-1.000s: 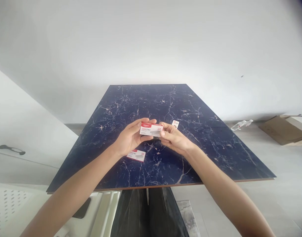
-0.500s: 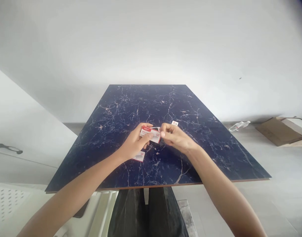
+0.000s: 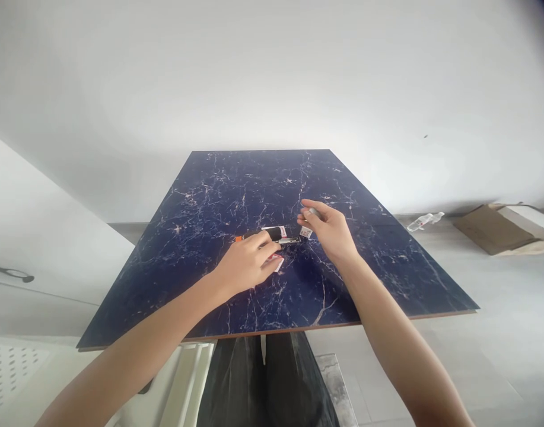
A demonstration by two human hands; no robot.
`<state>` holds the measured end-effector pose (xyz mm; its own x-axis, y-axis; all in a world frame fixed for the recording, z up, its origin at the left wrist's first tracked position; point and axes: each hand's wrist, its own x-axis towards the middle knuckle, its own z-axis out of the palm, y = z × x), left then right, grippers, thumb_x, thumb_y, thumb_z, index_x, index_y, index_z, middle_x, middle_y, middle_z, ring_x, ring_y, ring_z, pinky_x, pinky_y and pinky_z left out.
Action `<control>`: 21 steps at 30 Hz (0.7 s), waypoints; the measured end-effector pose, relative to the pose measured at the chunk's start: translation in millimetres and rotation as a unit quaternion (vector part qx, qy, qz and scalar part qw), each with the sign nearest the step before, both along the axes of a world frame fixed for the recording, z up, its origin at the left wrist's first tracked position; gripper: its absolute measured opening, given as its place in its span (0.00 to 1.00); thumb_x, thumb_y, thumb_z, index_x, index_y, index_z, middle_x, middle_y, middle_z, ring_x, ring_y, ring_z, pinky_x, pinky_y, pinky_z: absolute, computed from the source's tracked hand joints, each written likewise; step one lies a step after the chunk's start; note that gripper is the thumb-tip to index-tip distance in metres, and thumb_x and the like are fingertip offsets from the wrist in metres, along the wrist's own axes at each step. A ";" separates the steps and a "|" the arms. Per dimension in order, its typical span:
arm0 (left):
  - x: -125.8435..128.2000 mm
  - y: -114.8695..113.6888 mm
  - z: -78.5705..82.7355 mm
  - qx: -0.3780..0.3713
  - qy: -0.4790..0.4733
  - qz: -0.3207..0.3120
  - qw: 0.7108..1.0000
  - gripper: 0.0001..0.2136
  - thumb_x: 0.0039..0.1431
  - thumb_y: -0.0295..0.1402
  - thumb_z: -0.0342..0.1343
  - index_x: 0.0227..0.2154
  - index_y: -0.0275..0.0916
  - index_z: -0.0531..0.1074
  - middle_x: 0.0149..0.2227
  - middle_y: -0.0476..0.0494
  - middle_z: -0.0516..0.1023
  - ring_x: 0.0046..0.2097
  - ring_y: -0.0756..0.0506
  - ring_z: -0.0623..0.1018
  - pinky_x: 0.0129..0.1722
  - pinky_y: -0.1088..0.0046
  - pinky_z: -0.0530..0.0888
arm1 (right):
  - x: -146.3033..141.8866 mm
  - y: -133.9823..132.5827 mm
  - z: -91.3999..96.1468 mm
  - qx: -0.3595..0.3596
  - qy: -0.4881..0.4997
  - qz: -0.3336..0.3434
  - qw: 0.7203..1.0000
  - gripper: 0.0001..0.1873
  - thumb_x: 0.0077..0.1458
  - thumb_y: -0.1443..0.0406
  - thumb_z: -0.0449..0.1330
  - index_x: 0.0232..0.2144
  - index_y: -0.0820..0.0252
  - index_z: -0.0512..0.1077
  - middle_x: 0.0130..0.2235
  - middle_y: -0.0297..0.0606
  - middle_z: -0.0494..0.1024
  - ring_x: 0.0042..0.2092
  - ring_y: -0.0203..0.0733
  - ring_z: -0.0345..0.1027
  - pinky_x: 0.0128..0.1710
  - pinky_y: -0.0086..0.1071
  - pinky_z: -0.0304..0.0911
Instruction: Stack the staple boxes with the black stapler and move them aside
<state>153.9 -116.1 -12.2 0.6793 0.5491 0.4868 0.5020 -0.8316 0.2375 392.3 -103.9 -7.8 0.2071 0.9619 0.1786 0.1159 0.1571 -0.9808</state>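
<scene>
My left hand (image 3: 249, 258) is closed over a black stapler (image 3: 272, 234) with an orange end, lying on the dark blue marbled table (image 3: 254, 184). A metal rail (image 3: 290, 241) sticks out of the stapler toward the right. My right hand (image 3: 327, 228) is raised just to the right, pinching a small grey strip (image 3: 315, 212) that looks like staples. Below its fingers lies a small white printed box (image 3: 305, 232). A red and white box (image 3: 278, 263) shows partly under my left hand, and a red-edged white piece (image 3: 280, 230) lies behind the stapler.
On the floor at the right are a clear plastic bottle (image 3: 425, 222) and an open cardboard box (image 3: 498, 231). A white wall (image 3: 263, 77) stands behind the table. At the left is a white cabinet with a dark handle (image 3: 9, 273).
My left hand has let go of the red and white box and now holds the stapler. My right hand has moved up and right, with the grey strip in its fingers.
</scene>
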 end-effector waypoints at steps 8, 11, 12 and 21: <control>7.2 -6.5 -16.1 0.033 0.067 0.011 0.997 0.14 0.70 0.38 0.50 0.45 0.37 0.78 0.44 0.36 0.75 0.33 0.45 0.79 0.26 0.70 0.73 | 1.4 -4.2 7.2 -0.023 -0.185 0.002 0.982 0.25 0.58 0.52 0.62 0.54 0.54 0.78 0.45 0.42 0.83 0.38 0.45 0.75 0.43 0.43 0.71; 6.0 -7.0 -12.5 0.049 0.044 0.038 0.997 0.14 0.70 0.40 0.50 0.44 0.38 0.78 0.42 0.38 0.77 0.31 0.46 0.78 0.23 0.72 0.69 | 4.9 -6.5 10.1 -0.028 -0.253 -0.011 0.967 0.23 0.56 0.53 0.65 0.52 0.52 0.79 0.40 0.40 0.84 0.40 0.48 0.77 0.45 0.43 0.70; 4.2 -5.6 -9.8 0.049 0.026 0.044 0.998 0.13 0.70 0.40 0.51 0.43 0.39 0.78 0.42 0.39 0.77 0.31 0.47 0.78 0.23 0.73 0.68 | 5.4 -7.3 11.0 -0.022 -0.270 -0.017 0.962 0.22 0.55 0.54 0.66 0.51 0.52 0.79 0.40 0.39 0.84 0.41 0.49 0.78 0.45 0.42 0.70; -18.4 21.3 10.5 0.032 -0.112 0.103 0.988 0.10 0.69 0.34 0.52 0.35 0.38 0.76 0.37 0.46 0.78 0.27 0.53 0.73 0.27 0.75 0.67 | -0.9 -8.1 10.8 0.054 -0.319 -0.019 0.946 0.11 0.57 0.57 0.65 0.38 0.54 0.83 0.39 0.38 0.83 0.37 0.44 0.76 0.41 0.36 0.70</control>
<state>135.5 -94.9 -1.7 0.4272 0.6274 0.6510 0.6034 -0.7341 0.3115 391.4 -111.9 3.1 0.0584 0.9252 0.3749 0.6869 0.2353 -0.6876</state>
